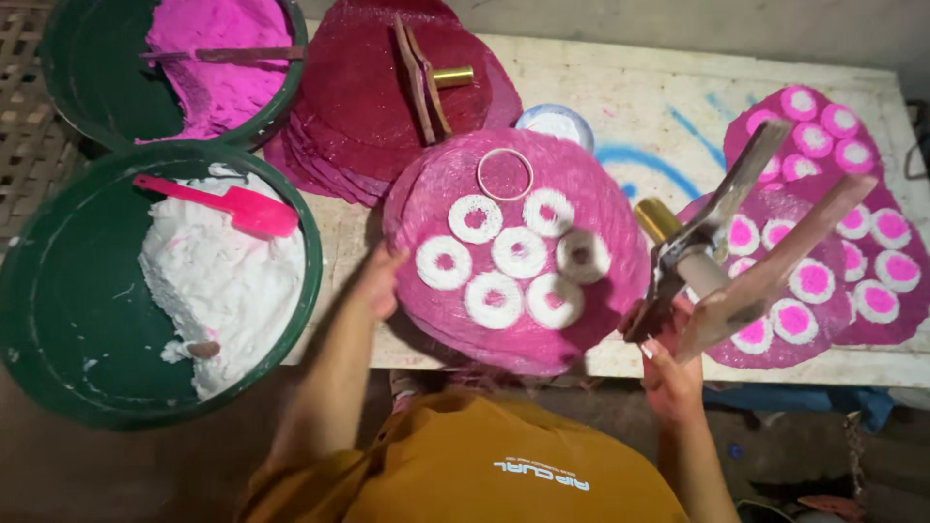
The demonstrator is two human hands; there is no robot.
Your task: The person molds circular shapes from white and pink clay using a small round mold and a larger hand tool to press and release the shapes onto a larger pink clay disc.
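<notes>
Hands [668, 373] around wooden press [746, 252]

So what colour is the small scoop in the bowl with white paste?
Bright pink; the scoop lies on the white paste, seen clearly in the head view.

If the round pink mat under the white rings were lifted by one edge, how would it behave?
The mat looks thin and woven, so it would probably flex and sag. The rings look like soft paste, likely to smear or slide. The left hand touches its edge.

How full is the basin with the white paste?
Partly full: white paste fills only the right half of the green basin; bare bottom shows left.
</notes>
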